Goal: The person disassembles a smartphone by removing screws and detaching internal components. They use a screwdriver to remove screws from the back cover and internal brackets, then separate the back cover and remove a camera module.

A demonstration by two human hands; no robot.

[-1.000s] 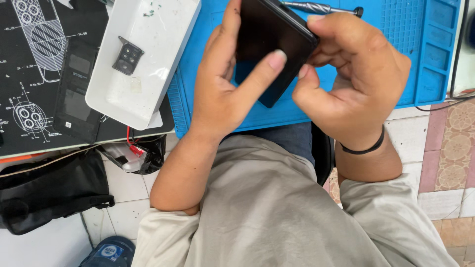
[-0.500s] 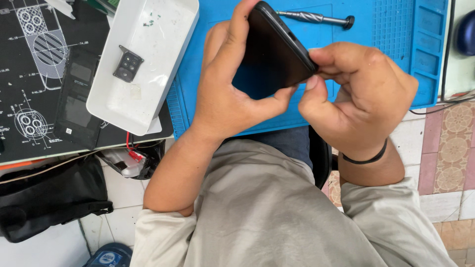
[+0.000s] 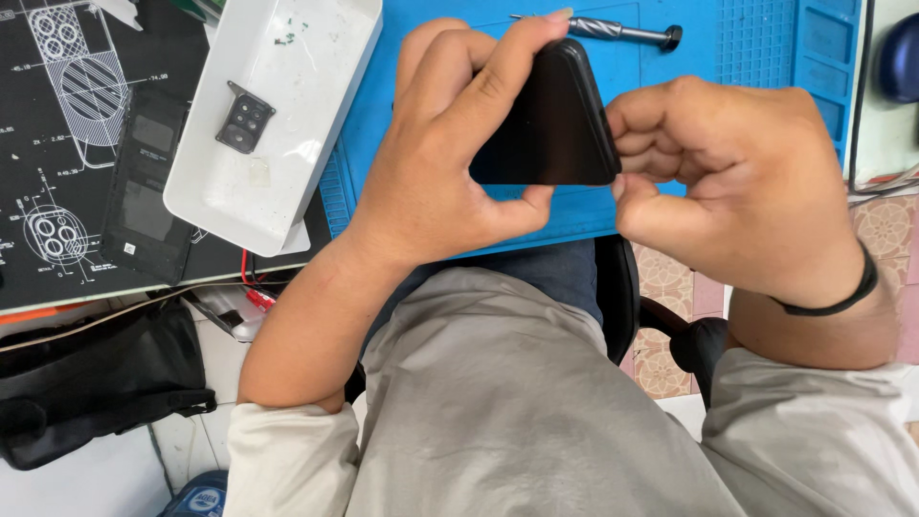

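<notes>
A black smartphone (image 3: 550,124) is held over the blue work mat (image 3: 747,48). My left hand (image 3: 445,163) wraps it from the left, with fingers over its top edge and thumb under its lower edge. My right hand (image 3: 737,182) pinches the phone's right corner between thumb and curled fingers; a black band circles that wrist.
A white tray (image 3: 287,124) holding a small black camera module (image 3: 246,117) lies left of the mat. A dark phone part (image 3: 144,191) rests on a black diagram mat (image 3: 48,144). A screwdriver (image 3: 613,31) lies at the mat's top. A black bag (image 3: 96,373) sits low left.
The phone has been turned in my hands, its right corner now pointing at my right hand. My right fingers have closed tighter on that corner.
</notes>
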